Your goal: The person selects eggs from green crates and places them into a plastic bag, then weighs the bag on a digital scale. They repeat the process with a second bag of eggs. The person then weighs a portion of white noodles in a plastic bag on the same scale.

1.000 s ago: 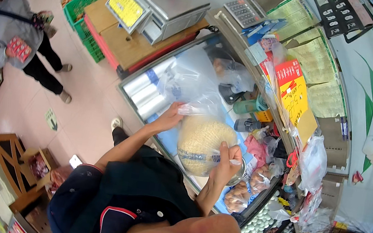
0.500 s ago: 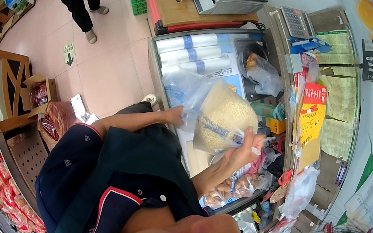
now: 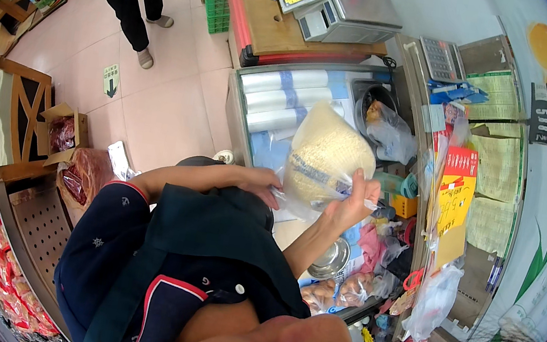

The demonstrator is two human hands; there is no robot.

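While both hands work at its mouth, the clear bag of pale grain (image 3: 329, 154) has risen off the bench (image 3: 293, 230) — right hand (image 3: 351, 207) pinching it, left hand (image 3: 259, 184) gripping its edge — closer to tied

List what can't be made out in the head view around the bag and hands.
- Clear bag: contents pale and grainy, too blurred to identify.
- Left hand: fingertips hidden under the bag's plastic.
- Right hand: palm faces away, grip unclear.
- Counter clutter: items too small.
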